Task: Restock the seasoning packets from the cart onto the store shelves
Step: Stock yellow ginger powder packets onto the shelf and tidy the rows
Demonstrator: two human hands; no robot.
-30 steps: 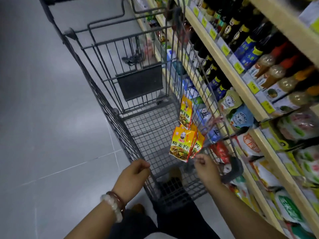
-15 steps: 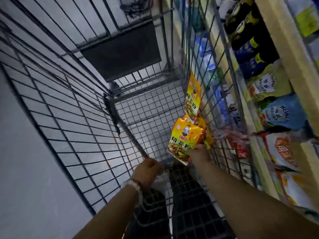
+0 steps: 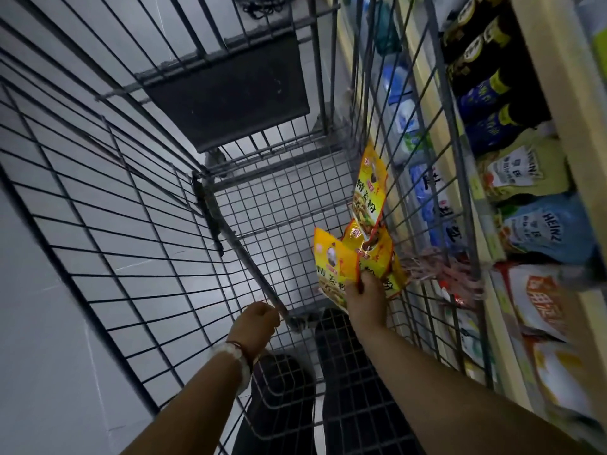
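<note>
Head view looks down into the cart (image 3: 138, 205). Inside it, the right hand (image 3: 366, 298) pinches a few yellow packets (image 3: 335, 264) by their lower edges; another packet (image 3: 369, 192) leans upright against the cart's right wall, just beyond them. On the cart's near rail the left hand (image 3: 256, 323) is curled (beaded bracelet at the wrist). Right of the cart stand shelves (image 3: 558, 103) with bottles and pouches.
</note>
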